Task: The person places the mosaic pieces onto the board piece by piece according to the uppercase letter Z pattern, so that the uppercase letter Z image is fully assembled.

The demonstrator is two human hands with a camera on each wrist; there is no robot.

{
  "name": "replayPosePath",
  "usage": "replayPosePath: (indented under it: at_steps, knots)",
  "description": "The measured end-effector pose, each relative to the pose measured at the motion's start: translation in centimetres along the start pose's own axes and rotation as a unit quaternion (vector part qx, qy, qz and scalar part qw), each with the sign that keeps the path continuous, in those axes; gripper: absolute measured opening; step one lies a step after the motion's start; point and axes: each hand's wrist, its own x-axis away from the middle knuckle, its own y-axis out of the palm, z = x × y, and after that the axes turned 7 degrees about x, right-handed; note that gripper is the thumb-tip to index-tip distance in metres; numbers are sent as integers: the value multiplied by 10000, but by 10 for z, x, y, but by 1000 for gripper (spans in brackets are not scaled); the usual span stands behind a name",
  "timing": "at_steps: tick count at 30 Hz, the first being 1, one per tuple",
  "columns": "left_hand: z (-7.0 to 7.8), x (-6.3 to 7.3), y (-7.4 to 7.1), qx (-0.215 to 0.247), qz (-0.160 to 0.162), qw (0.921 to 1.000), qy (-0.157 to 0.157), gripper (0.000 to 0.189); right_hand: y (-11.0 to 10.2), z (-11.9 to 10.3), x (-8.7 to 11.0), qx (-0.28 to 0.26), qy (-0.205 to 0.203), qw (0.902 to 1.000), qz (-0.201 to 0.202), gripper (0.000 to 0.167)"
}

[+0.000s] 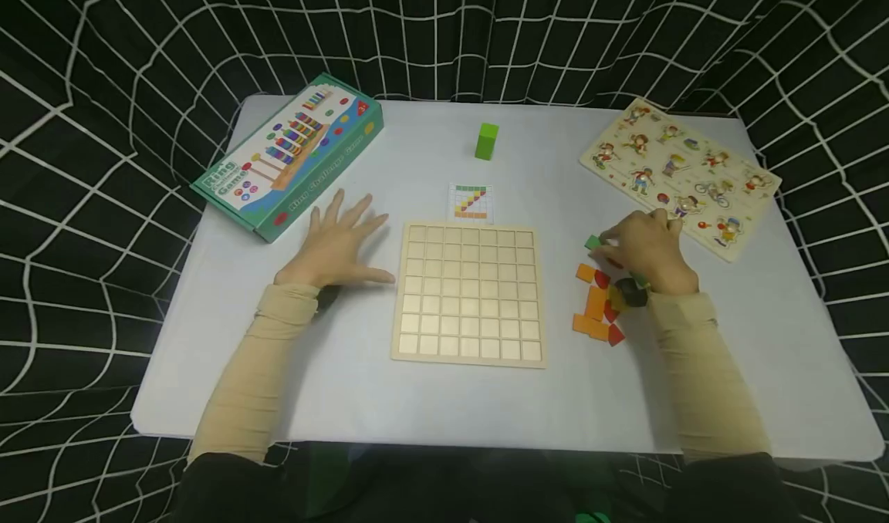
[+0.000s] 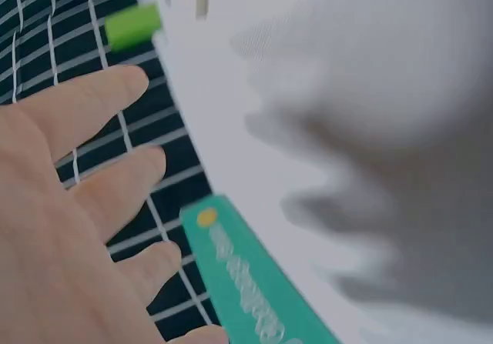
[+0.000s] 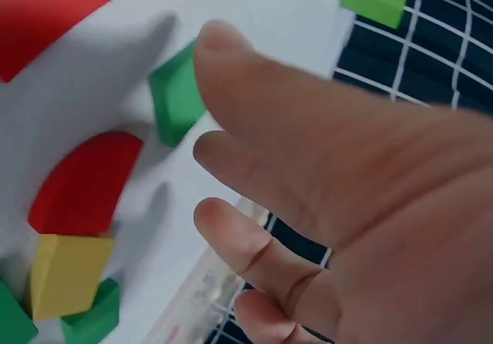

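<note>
In the head view, my right hand [image 1: 646, 249] hovers at the right over loose colored pieces. Its thumb and fingers are loosely bent, with the fingertips right at a small green block [image 1: 593, 242]. In the right wrist view, the thumb overlaps the edge of that green block [image 3: 176, 98]. Nearby lie a red quarter-round piece [image 3: 88, 186] and a yellow block [image 3: 73, 275]. My left hand [image 1: 333, 245] holds nothing; its fingers are spread beside a wooden grid board [image 1: 469, 295], thumb pointing at the board's left edge.
Orange blocks [image 1: 595, 304] lie right of the board. A pattern card [image 1: 471, 203] sits behind it, with an upright green block [image 1: 487, 142] farther back. The green game box [image 1: 292, 156] is back left; a picture puzzle board [image 1: 677, 176] is back right. Netting [image 1: 437, 37] surrounds the table.
</note>
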Motion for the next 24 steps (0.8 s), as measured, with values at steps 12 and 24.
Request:
replayPosePath:
  at_steps: [12,24]
  knots:
    - [13,-2,27,133,-723,9961,485,120,-11,-24,-19,-1011,-433,9934,-327,29]
    - [13,-2,28,146,-854,9953,435,121,-5,-159,-76,-2438,-1277,9591,-659,19]
